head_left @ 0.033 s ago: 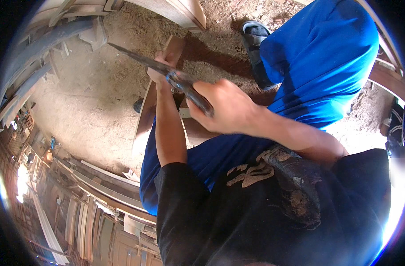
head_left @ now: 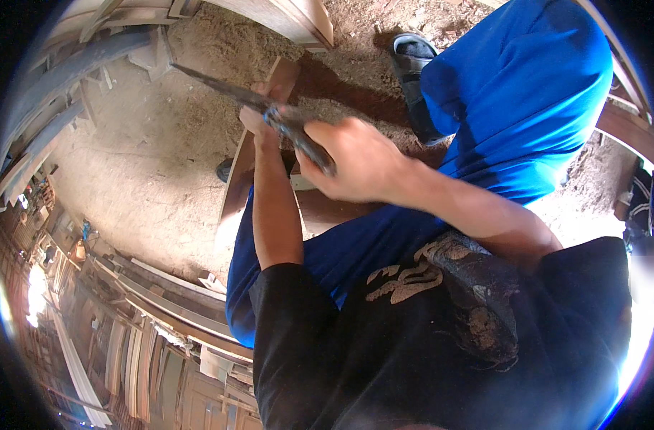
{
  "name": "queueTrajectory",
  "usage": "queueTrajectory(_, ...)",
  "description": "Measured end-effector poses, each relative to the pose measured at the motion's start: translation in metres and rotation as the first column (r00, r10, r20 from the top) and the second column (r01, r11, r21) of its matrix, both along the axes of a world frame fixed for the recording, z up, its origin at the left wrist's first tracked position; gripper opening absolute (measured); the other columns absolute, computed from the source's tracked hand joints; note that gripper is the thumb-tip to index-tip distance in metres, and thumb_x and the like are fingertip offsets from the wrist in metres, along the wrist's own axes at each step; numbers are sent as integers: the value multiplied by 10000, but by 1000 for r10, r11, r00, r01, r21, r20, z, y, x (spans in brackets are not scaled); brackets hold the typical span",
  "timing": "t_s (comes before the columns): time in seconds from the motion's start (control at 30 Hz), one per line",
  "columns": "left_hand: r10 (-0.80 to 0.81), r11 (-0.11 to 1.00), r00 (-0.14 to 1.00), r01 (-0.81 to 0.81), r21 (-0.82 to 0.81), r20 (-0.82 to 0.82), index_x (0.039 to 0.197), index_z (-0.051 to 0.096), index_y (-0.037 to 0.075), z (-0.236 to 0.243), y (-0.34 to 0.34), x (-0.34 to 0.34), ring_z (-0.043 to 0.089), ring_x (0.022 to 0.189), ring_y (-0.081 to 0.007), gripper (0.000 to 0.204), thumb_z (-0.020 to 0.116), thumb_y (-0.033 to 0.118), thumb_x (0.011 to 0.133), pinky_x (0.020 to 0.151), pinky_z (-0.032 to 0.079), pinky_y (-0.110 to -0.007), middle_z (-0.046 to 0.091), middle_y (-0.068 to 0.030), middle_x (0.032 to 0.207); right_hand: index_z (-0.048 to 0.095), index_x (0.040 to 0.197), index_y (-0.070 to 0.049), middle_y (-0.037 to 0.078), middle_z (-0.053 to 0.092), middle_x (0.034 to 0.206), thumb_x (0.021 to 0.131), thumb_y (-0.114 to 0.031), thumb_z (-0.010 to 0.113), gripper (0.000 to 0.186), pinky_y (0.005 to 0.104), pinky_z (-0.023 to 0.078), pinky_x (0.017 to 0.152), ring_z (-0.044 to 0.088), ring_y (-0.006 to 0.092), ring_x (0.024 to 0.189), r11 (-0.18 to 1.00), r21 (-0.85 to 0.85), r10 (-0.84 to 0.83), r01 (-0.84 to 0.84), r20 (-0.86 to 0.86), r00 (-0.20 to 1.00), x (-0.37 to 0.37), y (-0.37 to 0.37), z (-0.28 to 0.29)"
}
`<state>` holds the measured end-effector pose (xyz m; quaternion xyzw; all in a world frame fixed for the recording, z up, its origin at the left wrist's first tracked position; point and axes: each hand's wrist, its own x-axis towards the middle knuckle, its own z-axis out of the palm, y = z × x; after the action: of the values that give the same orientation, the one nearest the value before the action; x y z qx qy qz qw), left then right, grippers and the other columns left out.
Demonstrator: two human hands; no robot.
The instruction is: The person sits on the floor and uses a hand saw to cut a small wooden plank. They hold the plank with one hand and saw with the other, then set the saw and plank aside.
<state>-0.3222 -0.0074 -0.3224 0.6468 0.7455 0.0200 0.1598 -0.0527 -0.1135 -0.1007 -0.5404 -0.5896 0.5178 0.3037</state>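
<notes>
My right hand (head_left: 356, 161) is closed around the dark handle of a long, tapering tool that looks like a handsaw (head_left: 216, 84), seen nearly edge-on. Blue wrapping shows where its handle meets the blade. The blade points to the far left and passes over my left hand (head_left: 252, 120), which grips a wooden board (head_left: 285, 74). Part of that board runs on below my left forearm. Where the blade meets the wood is hidden, and its teeth cannot be made out.
My bent legs in blue trousers (head_left: 513, 93) flank the board. A dark sandal (head_left: 411, 68) rests on the dusty ground at far right. A larger wooden piece (head_left: 298, 21) stands at the far edge. Long timbers (head_left: 176, 315) lie at the left, near stacked boards (head_left: 130, 365).
My right hand and the handsaw have shifted slightly away from me and to the left. My left hand stays on the board.
</notes>
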Motion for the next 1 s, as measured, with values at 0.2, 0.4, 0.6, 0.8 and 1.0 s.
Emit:
queueTrajectory(0.2, -212, 962, 914, 257, 92, -345, 1098, 733, 83, 24, -6, 37, 708, 744, -377, 475, 663, 471, 834, 638, 560, -471, 709, -208, 758, 591, 807, 5, 235, 637, 683, 832, -234, 663, 251, 483, 546, 657, 660, 418, 697, 997, 69, -49, 43, 80, 996, -19, 36, -84)
queueTrajectory(0.4, -228, 955, 934, 269, 124, -274, 1079, 730, 139, 39, -9, 47, 696, 706, -394, 359, 661, 375, 816, 618, 554, -491, 707, -199, 757, 601, 818, 23, 249, 629, 681, 832, -230, 664, 261, 476, 536, 643, 647, 434, 686, 997, 40, -73, 71, 60, 995, -22, 25, -100)
queueTrajectory(0.6, -213, 961, 943, 249, 118, -255, 1072, 724, 149, 39, -11, 44, 698, 723, -401, 329, 649, 368, 839, 636, 554, -505, 707, -204, 766, 594, 808, 31, 256, 594, 660, 840, -226, 669, 269, 460, 507, 620, 620, 438, 648, 990, -89, -112, 110, -19, 993, -13, 20, -87)
queueTrajectory(0.8, -209, 976, 951, 219, 19, -228, 1140, 692, 146, 35, -5, 40, 705, 743, -402, 377, 632, 408, 877, 638, 559, -490, 714, -201, 791, 577, 773, -2, 144, 526, 578, 869, -90, 654, 152, 378, 439, 519, 512, 202, 491, 985, -123, -129, 122, -50, 990, 33, -44, -50)
queueTrajectory(1.0, -217, 974, 944, 228, 16, -250, 1162, 671, 140, 36, -11, 48, 706, 736, -400, 382, 616, 401, 889, 643, 567, -487, 719, -197, 807, 564, 782, 25, 167, 502, 599, 872, -205, 643, 259, 412, 453, 561, 456, 225, 527, 983, -112, -137, 143, 61, 989, 4, 13, -68)
